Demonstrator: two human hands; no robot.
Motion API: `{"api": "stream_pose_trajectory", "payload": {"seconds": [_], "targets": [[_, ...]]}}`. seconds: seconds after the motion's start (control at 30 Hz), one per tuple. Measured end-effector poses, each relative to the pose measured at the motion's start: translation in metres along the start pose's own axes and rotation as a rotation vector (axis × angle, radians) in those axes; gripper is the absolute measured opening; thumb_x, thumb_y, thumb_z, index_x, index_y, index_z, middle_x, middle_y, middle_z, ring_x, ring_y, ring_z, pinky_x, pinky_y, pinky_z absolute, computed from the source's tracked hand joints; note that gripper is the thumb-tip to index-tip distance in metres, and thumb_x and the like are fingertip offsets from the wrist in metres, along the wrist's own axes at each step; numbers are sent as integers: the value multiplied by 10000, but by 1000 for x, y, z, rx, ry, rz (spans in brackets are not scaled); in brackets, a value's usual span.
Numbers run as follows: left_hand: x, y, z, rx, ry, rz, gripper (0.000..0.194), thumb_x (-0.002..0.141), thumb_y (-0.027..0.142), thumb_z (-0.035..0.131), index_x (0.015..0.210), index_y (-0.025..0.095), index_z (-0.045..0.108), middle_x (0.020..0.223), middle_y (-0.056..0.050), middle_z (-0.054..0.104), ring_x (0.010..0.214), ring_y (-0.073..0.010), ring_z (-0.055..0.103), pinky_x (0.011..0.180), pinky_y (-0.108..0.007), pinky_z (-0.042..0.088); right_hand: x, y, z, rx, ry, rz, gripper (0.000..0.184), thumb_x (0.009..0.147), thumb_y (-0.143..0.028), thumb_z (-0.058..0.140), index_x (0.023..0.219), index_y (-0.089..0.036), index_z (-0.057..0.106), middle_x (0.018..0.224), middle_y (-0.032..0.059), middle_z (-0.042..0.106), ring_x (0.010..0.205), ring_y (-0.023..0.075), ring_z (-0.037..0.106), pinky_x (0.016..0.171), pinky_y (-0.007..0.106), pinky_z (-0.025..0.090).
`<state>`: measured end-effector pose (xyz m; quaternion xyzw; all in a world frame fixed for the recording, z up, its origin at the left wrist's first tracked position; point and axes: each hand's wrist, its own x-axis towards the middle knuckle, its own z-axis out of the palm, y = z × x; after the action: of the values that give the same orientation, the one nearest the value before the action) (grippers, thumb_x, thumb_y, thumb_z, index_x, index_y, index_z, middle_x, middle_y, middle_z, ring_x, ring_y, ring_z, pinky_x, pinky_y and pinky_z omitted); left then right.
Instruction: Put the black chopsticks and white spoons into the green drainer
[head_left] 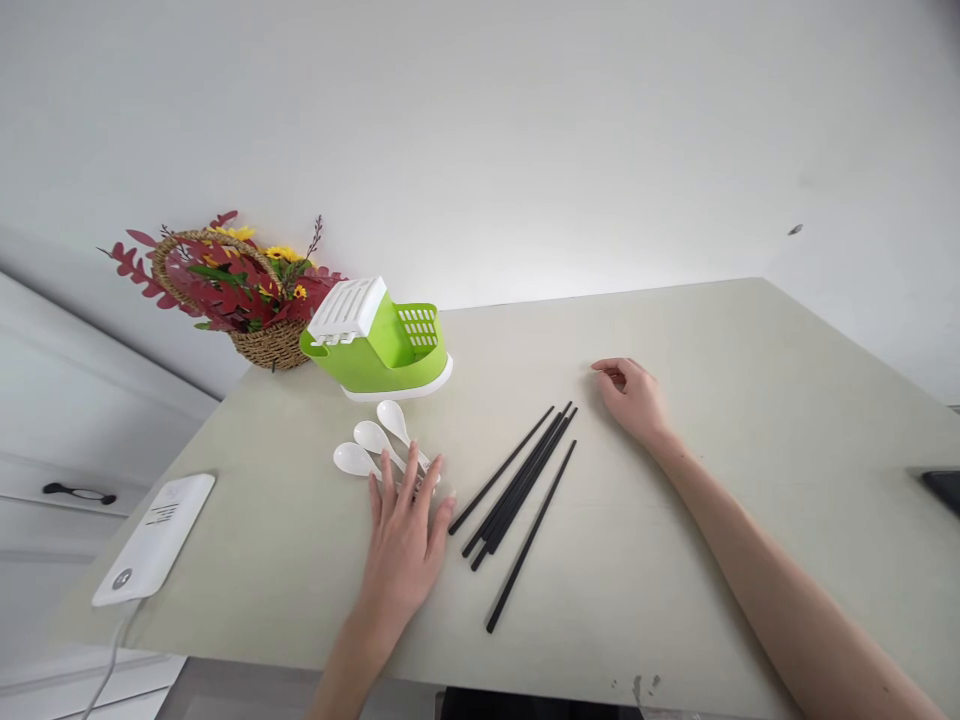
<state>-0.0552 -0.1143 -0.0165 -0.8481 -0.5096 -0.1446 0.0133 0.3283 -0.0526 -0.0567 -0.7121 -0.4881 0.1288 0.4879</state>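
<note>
My left hand (pixel 405 535) lies flat on the beige table (pixel 712 480), fingers stretched out over the handles of three white spoons (pixel 373 444). Their bowls point toward a green and white utensil holder (pixel 379 345) further back. Just right of that hand lie several black chopsticks (pixel 521 485), slanted and loosely bunched, with one apart on the right. My right hand (pixel 634 398) rests on the table beyond the chopsticks' far ends, fingers loosely curled with nothing in them.
A wicker basket of red and yellow flowers (pixel 240 285) stands at the back left by the wall. A white device with a cable (pixel 154 540) lies near the table's left edge. A dark object (pixel 943 488) sits at the right edge. A white cabinet is on the left.
</note>
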Motion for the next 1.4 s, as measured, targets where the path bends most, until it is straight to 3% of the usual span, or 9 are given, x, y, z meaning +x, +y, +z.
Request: {"api": "stream_pose_trajectory", "payload": {"seconds": [0.27, 0.43, 0.6, 0.7, 0.8, 1.03, 1.4], "targets": [[-28, -31, -22, -37, -84, -26, 611, 1097, 370, 450, 1680, 342, 270, 1772, -33, 211, 1642, -379, 97, 1241, -676, 353, 0, 2, 0, -13, -2, -4, 255, 865, -301, 543, 1013, -220, 734, 1073, 107, 758, 918, 264, 688, 832, 425, 525], [-39, -42, -29, -51, 2, -41, 597, 1085, 381, 459, 1662, 386, 302, 1757, -23, 268, 1627, -365, 205, 1243, -653, 366, -1, 3, 0, -21, 1, -9, 242, 874, -295, 546, 1011, -230, 734, 1091, 102, 760, 918, 260, 689, 827, 425, 527], [-32, -42, -26, -23, 174, -180, 744, 1033, 488, 542, 1673, 242, 254, 1703, -181, 348, 1567, -401, 349, 1226, -646, 381, 0, 6, 0, -20, -1, -19, 251, 878, -291, 543, 1027, -230, 735, 1112, 98, 758, 940, 258, 697, 835, 423, 532], [-23, -40, -18, -11, 161, -277, 896, 1005, 570, 549, 1683, 138, 152, 1623, -264, 427, 1514, -433, 417, 1218, -677, 358, 0, 8, 1, -16, -3, -25, 254, 879, -298, 544, 1031, -228, 735, 1125, 99, 760, 947, 258, 702, 842, 424, 536], [-13, -36, -12, 19, 164, -309, 914, 1013, 579, 513, 1673, 80, 125, 1559, -293, 473, 1473, -451, 454, 1202, -685, 355, 1, 9, 1, -16, -5, -32, 260, 877, -303, 544, 1031, -225, 738, 1113, 103, 762, 939, 260, 703, 838, 426, 535], [6, -33, -14, 157, 185, -324, 824, 1022, 539, 484, 1620, 27, 241, 1337, -293, 587, 1266, -446, 569, 1023, -614, 492, 0, 7, 0, -13, -6, -29, 264, 877, -307, 542, 1037, -227, 737, 1121, 102, 761, 949, 262, 701, 844, 427, 528], [7, -40, -17, 327, 129, -342, 572, 1075, 441, 350, 1440, 20, 482, 1139, -222, 647, 1039, -381, 602, 884, -515, 496, -1, 3, 0, 2, -11, -15, 263, 881, -314, 541, 1034, -217, 731, 1116, 110, 754, 957, 262, 688, 870, 431, 519]]}}
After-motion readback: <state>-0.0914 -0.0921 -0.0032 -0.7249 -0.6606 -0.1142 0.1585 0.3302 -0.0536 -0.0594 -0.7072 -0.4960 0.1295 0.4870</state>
